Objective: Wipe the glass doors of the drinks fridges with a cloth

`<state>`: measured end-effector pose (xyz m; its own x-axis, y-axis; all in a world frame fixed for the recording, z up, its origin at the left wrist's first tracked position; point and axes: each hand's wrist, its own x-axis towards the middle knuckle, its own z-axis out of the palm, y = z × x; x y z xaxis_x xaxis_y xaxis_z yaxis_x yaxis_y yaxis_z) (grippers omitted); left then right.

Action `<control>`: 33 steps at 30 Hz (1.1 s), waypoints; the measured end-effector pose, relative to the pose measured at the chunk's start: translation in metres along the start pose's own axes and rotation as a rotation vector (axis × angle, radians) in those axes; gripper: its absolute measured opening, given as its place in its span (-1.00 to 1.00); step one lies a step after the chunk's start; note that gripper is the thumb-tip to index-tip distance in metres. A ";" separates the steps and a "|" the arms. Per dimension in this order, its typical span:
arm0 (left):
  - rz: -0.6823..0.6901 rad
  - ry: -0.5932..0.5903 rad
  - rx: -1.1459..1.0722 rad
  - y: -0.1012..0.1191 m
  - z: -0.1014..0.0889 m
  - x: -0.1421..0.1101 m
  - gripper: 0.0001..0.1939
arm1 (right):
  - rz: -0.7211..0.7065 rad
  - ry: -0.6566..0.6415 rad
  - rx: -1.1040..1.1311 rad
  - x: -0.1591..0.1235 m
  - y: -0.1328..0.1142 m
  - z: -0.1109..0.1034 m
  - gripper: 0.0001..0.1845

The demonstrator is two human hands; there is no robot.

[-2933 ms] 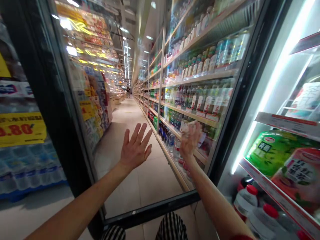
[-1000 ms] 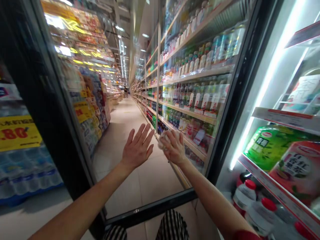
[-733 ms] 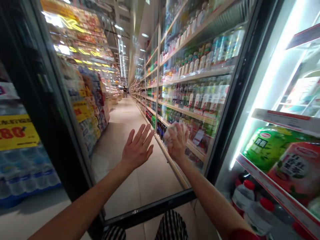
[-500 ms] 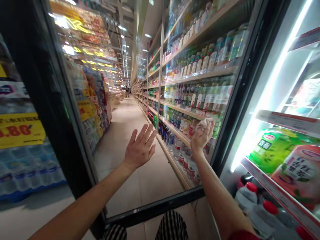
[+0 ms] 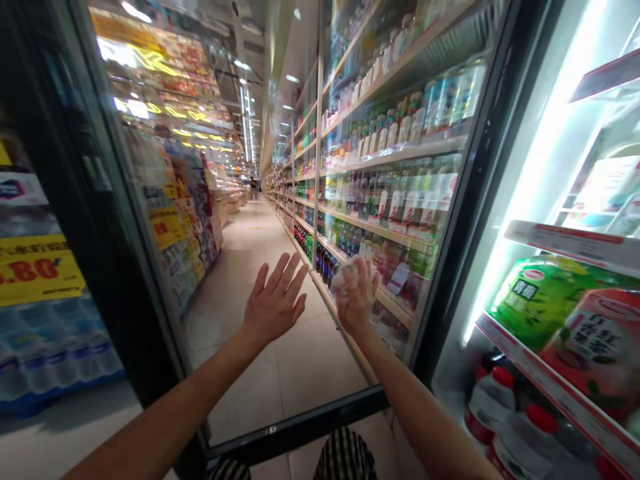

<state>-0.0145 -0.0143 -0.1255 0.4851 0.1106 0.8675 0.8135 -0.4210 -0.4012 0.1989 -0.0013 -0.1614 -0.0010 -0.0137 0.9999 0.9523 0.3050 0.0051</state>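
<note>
In front of me stands a glass door [image 5: 260,380] in a black frame [image 5: 295,420]. My left hand [image 5: 275,300] lies flat against the glass, fingers spread, holding nothing. To its right, my right hand [image 5: 357,303] presses a crumpled whitish cloth [image 5: 345,277] against the pane. The cloth is bunched under the fingers, so part of it is hidden. Through the glass, or reflected in it, show an aisle floor [image 5: 245,233] and shelves of bottled drinks [image 5: 395,200].
At the right is a lit cooler with a green drink pack [image 5: 540,293], a pink drink pack [image 5: 595,340] and red-capped bottles [image 5: 493,397] below. At the left, a yellow price sign [image 5: 40,270] hangs over packs of bottled water [image 5: 60,353]. My striped-clad knee [image 5: 345,457] is near the door's bottom bar.
My right hand has swept the cloth leftward and slightly down across the glass, closer to my left hand. My left hand stays nearly in place on the pane.
</note>
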 end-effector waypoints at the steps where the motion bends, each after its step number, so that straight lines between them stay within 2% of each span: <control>1: 0.001 0.000 -0.001 0.000 0.000 0.000 -0.40 | -0.098 -0.068 0.027 -0.002 -0.002 0.000 -0.53; 2: 0.003 0.000 -0.001 -0.001 0.000 0.000 -0.40 | -0.163 -0.106 0.044 -0.003 0.000 -0.001 -0.53; 3: 0.005 0.002 -0.001 -0.001 0.000 0.000 -0.40 | -0.153 -0.093 0.038 -0.003 0.003 -0.002 -0.51; 6: 0.008 0.010 0.008 -0.001 0.000 0.000 -0.41 | 0.158 0.122 -0.061 0.004 0.017 -0.002 -0.42; 8: 0.001 0.008 0.013 0.000 0.000 0.000 -0.42 | 0.248 0.165 -0.090 0.005 0.017 -0.002 -0.43; 9: -0.005 0.005 0.013 0.000 0.000 0.000 -0.42 | 0.194 0.117 -0.075 0.003 0.015 -0.002 -0.47; 12: -0.009 0.003 0.010 0.000 0.000 0.000 -0.42 | -0.125 -0.098 0.014 -0.002 0.011 -0.004 -0.58; 13: -0.006 0.004 0.010 0.000 0.000 0.000 -0.42 | -0.158 -0.112 0.023 -0.002 0.014 -0.005 -0.57; 14: -0.002 0.006 0.011 0.000 0.000 0.000 -0.43 | -0.115 -0.078 0.011 0.000 0.018 -0.006 -0.54; 17: 0.002 0.001 0.017 0.000 0.000 0.000 -0.44 | 0.217 0.149 -0.067 0.007 0.026 -0.004 -0.45; 18: 0.000 -0.001 0.020 0.000 0.000 0.000 -0.45 | 0.267 0.182 -0.074 0.007 0.025 -0.003 -0.45; 19: -0.002 -0.003 0.023 0.000 0.000 0.000 -0.45 | 0.261 0.177 -0.066 0.006 0.021 -0.002 -0.47; 23: 0.000 -0.005 0.021 0.000 0.000 0.000 -0.46 | -0.092 -0.083 0.020 -0.005 0.009 -0.003 -0.60; 24: 0.001 -0.005 0.022 0.000 0.000 0.000 -0.46 | -0.128 -0.104 0.024 -0.005 0.011 -0.003 -0.58; 25: 0.001 -0.006 0.024 0.000 0.000 0.000 -0.46 | -0.095 -0.079 0.013 -0.004 0.016 -0.004 -0.55; 28: -0.002 -0.004 0.044 0.001 0.000 0.000 -0.45 | 0.239 0.113 -0.052 0.000 0.027 -0.004 -0.45; 29: -0.002 -0.005 0.049 0.001 0.000 0.000 -0.45 | 0.311 0.138 -0.060 -0.001 0.027 -0.003 -0.44; 30: 0.000 -0.004 0.053 0.001 -0.001 0.000 -0.45 | 0.330 0.130 -0.056 -0.005 0.025 -0.003 -0.45; 31: 0.002 -0.003 0.054 0.001 -0.001 0.000 -0.45 | 0.279 0.077 -0.035 -0.011 0.022 -0.003 -0.47; 33: 0.007 -0.004 0.056 0.000 -0.001 0.000 -0.45 | 0.060 -0.092 0.022 -0.026 0.017 -0.004 -0.56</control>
<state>-0.0145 -0.0152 -0.1253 0.4919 0.1118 0.8634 0.8268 -0.3705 -0.4231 0.2167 0.0002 -0.1874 0.0274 0.0922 0.9954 0.9446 0.3235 -0.0559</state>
